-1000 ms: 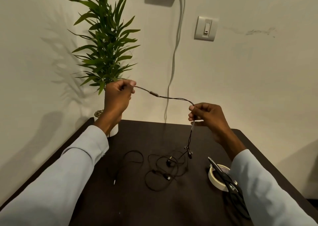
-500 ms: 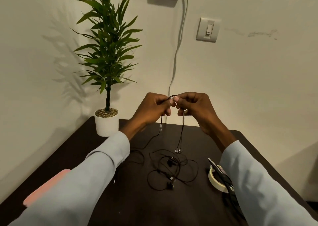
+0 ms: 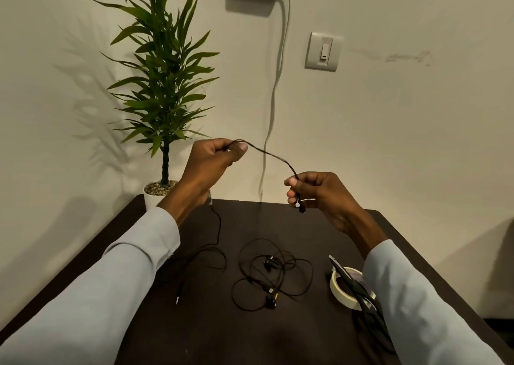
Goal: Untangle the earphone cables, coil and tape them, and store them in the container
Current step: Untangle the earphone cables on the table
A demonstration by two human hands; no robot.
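Above the tabletop [image 3: 211, 334], the left hand [image 3: 211, 160] and right hand [image 3: 319, 191] each pinch one black earphone cable [image 3: 274, 156], stretched between them. Another tangled cable [image 3: 274, 274] lies below.

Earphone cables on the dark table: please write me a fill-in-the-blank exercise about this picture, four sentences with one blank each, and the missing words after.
1. The black cable is held above the table by ____ hands.
2. The scissors lie across the roll of ____.
3. A second, tangled cable lies on the table between the loose plug and the ____.
4. The plant stands in a ____ pot.

Missing words: both; tape; tape; white
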